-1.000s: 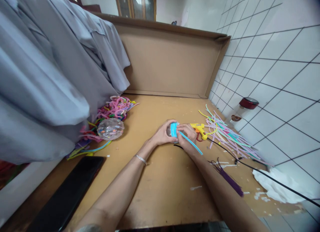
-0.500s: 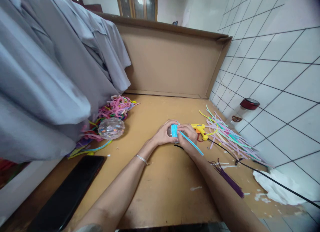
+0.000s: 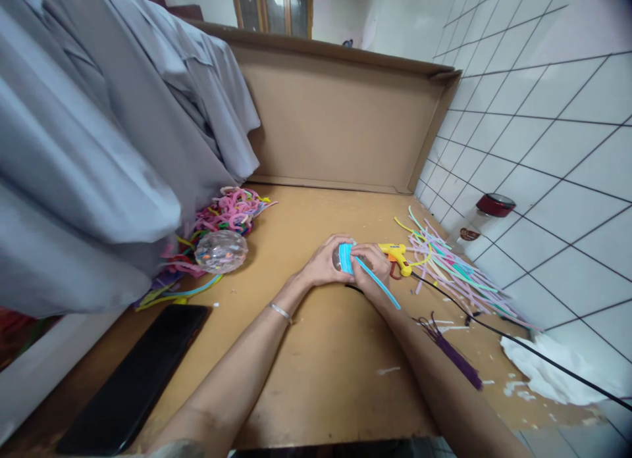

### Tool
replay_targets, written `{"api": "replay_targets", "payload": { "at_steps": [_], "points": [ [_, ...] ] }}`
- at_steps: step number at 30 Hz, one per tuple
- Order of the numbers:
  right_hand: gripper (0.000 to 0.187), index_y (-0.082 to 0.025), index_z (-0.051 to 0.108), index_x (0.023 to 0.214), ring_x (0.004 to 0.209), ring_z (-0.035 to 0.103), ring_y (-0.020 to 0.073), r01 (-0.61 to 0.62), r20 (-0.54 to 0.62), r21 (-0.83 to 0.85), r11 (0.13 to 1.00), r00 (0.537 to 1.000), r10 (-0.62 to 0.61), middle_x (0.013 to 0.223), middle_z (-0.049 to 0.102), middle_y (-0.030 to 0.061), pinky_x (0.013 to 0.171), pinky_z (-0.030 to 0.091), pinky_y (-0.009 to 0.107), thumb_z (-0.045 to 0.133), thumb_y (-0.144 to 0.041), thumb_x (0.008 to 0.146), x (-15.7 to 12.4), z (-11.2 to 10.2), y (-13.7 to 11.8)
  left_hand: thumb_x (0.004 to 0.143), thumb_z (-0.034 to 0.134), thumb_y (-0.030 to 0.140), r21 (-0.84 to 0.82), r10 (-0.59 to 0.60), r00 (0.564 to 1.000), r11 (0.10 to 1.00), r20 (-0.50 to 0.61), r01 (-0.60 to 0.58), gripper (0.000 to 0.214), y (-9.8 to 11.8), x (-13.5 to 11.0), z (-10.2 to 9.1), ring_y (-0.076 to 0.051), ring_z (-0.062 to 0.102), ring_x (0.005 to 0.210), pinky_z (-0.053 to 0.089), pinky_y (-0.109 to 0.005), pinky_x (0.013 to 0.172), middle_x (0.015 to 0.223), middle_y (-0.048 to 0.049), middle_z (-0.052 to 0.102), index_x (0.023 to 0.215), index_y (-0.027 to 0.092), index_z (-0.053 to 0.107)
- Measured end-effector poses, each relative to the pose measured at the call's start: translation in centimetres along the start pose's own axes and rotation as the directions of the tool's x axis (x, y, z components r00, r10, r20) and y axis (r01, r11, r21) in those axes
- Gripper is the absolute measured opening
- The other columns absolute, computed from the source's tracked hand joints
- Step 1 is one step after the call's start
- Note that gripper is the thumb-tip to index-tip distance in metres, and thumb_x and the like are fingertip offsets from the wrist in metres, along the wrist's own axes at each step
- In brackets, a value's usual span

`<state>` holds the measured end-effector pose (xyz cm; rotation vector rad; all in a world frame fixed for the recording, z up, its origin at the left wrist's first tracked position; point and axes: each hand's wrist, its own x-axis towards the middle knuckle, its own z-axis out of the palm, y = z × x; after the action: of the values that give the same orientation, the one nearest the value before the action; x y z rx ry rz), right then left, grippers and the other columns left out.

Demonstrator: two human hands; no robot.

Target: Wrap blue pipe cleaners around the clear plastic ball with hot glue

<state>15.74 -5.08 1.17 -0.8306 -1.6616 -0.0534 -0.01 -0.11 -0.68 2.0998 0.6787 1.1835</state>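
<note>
Near the middle of the table, my left hand (image 3: 323,262) is wrapped round a small see-through rounded object, mostly hidden by the fingers. Bright blue pipe cleaner rows (image 3: 345,258) cover its facing side. My right hand (image 3: 374,266) presses against the right edge of these rows, fingers pinched on a blue pipe cleaner (image 3: 381,286). Its loose end slants down to the right over my right wrist. Just beyond my right hand lies a yellow glue gun (image 3: 399,257), with its black cord running right.
Loose pipe cleaners (image 3: 459,270) spread along the tiled wall beside a red-lidded jar (image 3: 481,220). A purple tassel (image 3: 457,359) and white tissue (image 3: 553,372) lie at right. At left are a clear ball-shaped container (image 3: 221,252), tangled pipe cleaners (image 3: 232,211) and a black phone (image 3: 135,379).
Both hands keep nearly the same place and grip. The blue-wrapped object has turned slightly, and the view has shifted a little.
</note>
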Motion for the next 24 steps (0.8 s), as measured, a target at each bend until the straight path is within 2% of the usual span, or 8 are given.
{"api": "replay_targets", "payload": {
  "at_steps": [4, 9, 12, 15, 20, 24],
  "points": [
    [0.012, -0.024, 0.066, 0.086, 0.082, 0.066, 0.0216, 0.012, 0.021, 0.005, 1.000, 1.000, -0.012, 0.084, 0.070, 0.0040, 0.077, 0.053, 0.040, 0.058, -0.017, 0.081, 0.0, -0.1, 0.1, 0.053, 0.086, 0.027, -0.037, -0.014, 1.000, 0.999, -0.020, 0.014, 0.074, 0.2, 0.0, 0.3, -0.029, 0.053, 0.125, 0.040, -0.046, 0.109, 0.128, -0.0102, 0.057, 0.120, 0.022, 0.055],
    [0.027, -0.023, 0.064, 0.092, 0.087, 0.064, 0.0219, 0.003, 0.059, 0.046, 0.999, 0.998, -0.006, 0.088, 0.069, 0.0048, 0.079, 0.052, 0.040, 0.048, -0.008, 0.076, -0.3, -0.4, 0.0, 0.053, 0.088, 0.029, -0.105, 0.024, 0.999, 0.994, -0.028, -0.027, 0.074, -0.1, 0.0, 0.2, -0.029, 0.053, 0.125, 0.041, -0.047, 0.109, 0.128, -0.0117, 0.056, 0.119, 0.021, 0.056],
    [0.023, -0.023, 0.064, 0.094, 0.087, 0.063, 0.0215, -0.098, 0.017, 0.054, 0.994, 0.995, 0.097, 0.089, 0.067, 0.0051, 0.080, 0.052, 0.039, 0.047, -0.014, 0.081, -0.6, -0.5, 0.3, 0.053, 0.088, 0.031, -0.052, 0.054, 0.998, 0.997, -0.021, -0.055, 0.073, -0.3, -0.2, 0.1, -0.031, 0.048, 0.130, 0.037, -0.049, 0.111, 0.131, -0.0126, 0.053, 0.119, 0.021, 0.057],
    [0.021, -0.022, 0.065, 0.102, 0.096, 0.062, 0.0223, -0.249, -0.017, 0.042, 0.968, 0.968, 0.250, 0.098, 0.067, 0.0073, 0.087, 0.051, 0.040, 0.049, -0.027, 0.089, -0.7, -0.4, 1.3, 0.052, 0.089, 0.032, -0.014, 0.053, 0.998, 0.998, -0.035, -0.054, 0.075, -0.4, -0.3, 0.0, -0.032, 0.046, 0.131, 0.037, -0.051, 0.110, 0.133, -0.0134, 0.049, 0.119, 0.022, 0.058],
    [0.040, -0.022, 0.062, 0.120, 0.118, 0.056, 0.0229, -0.435, 0.019, 0.069, 0.898, 0.900, 0.435, 0.121, 0.063, 0.0109, 0.104, 0.044, 0.045, 0.042, -0.047, 0.096, -1.1, 0.3, 3.0, 0.052, 0.090, 0.032, 0.012, 0.070, 0.993, 0.998, -0.093, -0.069, 0.075, -0.1, -0.4, 0.2, -0.031, 0.049, 0.126, 0.040, -0.049, 0.108, 0.128, -0.0120, 0.050, 0.119, 0.023, 0.057],
    [0.050, -0.022, 0.064, 0.121, 0.125, 0.054, 0.0229, -0.532, 0.015, 0.154, 0.833, 0.844, 0.536, 0.129, 0.062, 0.0116, 0.109, 0.041, 0.046, 0.038, -0.056, 0.096, -1.3, 0.7, 3.6, 0.060, 0.086, 0.036, 0.157, 0.199, 0.980, 0.968, -0.023, -0.193, 0.067, 0.2, -0.5, 0.5, -0.032, 0.046, 0.130, 0.041, -0.049, 0.109, 0.136, -0.0130, 0.043, 0.119, 0.024, 0.058]
  ]
}}
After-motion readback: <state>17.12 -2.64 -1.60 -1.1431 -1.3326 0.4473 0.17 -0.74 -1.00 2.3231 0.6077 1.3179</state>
